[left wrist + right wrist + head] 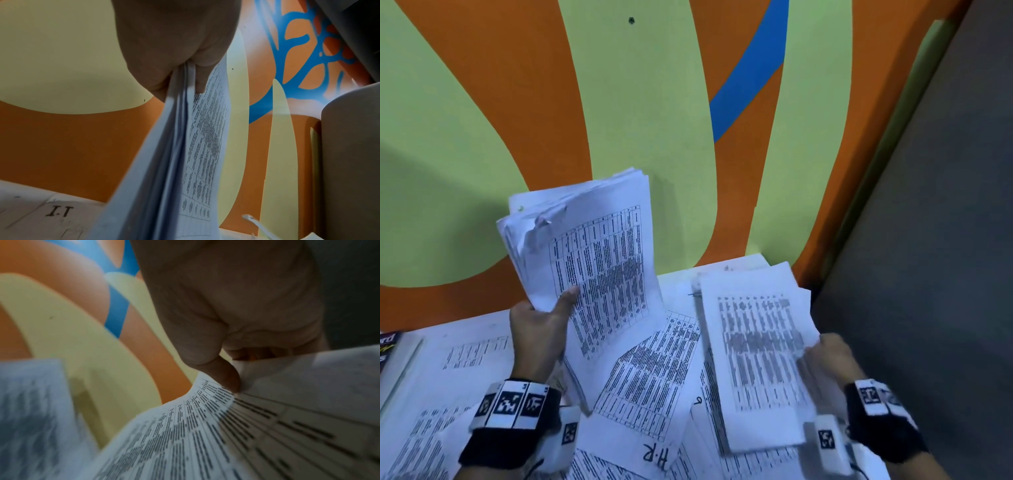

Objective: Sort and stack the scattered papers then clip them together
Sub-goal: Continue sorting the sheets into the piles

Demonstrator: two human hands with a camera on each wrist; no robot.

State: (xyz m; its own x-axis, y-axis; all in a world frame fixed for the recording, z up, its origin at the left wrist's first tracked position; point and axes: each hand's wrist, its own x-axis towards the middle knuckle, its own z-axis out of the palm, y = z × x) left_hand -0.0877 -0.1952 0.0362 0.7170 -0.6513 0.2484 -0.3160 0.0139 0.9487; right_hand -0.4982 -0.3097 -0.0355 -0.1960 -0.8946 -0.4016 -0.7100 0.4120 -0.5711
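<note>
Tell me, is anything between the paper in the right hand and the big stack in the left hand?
Nothing visible. The right hand pinches a sheet; open air separates it from the stack held by the left hand.

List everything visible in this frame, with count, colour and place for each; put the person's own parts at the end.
Held stack of papers: one thick bundle, white with black printed tables, raised upright at left.
Held sheets: a few, white, printed, blurred, lifted at right.
Loose papers: many, white, printed, spread over the table; one marked H.R.
Book: one, dark cover, left edge, mostly cut off.
Wall: green, orange and blue, behind the table.
Wrist bands: two, black with white markers.
Left hand: grips the stack.
Right hand: pinches the sheets.
</note>
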